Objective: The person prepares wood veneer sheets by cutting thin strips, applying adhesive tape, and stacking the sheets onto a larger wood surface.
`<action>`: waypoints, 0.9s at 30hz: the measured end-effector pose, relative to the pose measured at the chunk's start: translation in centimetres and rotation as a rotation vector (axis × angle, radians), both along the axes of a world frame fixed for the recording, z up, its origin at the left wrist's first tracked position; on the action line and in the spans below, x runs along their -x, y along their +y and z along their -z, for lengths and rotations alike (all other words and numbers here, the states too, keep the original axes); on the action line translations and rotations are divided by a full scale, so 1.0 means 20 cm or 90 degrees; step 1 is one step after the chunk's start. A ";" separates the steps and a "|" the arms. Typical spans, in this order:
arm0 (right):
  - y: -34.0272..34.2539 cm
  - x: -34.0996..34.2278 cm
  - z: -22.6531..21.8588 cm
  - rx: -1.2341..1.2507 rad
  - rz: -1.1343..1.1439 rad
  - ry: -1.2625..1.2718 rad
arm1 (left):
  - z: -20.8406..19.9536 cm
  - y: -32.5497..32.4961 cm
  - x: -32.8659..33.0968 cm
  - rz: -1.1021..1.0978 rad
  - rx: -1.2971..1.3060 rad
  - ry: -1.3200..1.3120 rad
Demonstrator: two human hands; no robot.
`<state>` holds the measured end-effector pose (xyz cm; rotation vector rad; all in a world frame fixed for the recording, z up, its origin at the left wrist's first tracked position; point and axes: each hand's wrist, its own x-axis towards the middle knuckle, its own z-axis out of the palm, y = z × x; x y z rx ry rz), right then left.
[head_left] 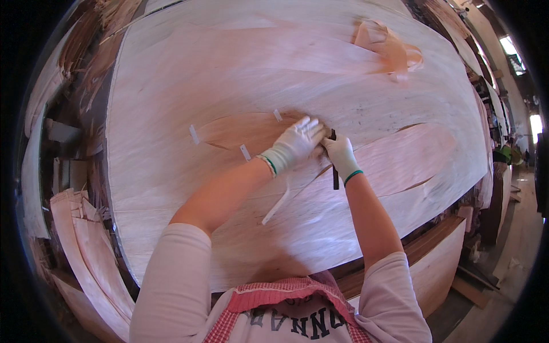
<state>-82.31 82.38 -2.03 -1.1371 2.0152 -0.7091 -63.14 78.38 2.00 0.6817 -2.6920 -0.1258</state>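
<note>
Inside the edges of the wood sheet (171,80), the brown piece (240,130) seemed light, brittle, best pressed near its border. The left hand (296,141) lay flattened at its end; the right hand (341,155) grasped a dark tool (335,179).

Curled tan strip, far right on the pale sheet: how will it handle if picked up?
The curled tan strip is probably light and floppy, as it looks thin and loops over itself. It seems unlikely to roll, with its loops heaped unevenly. Its tight bends might crack if pulled.
</note>
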 end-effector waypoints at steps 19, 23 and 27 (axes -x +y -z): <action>1.11 -0.65 -1.37 0.151 -0.285 -0.316 | -1.03 0.94 -0.63 -0.012 -0.589 0.737; 1.19 -0.50 -0.97 -0.187 -0.073 -0.399 | -0.70 0.88 -0.55 -0.338 -0.766 0.446; 1.39 -0.41 -0.44 -0.156 0.017 -0.336 | -0.17 0.89 -0.34 -0.320 -0.538 0.409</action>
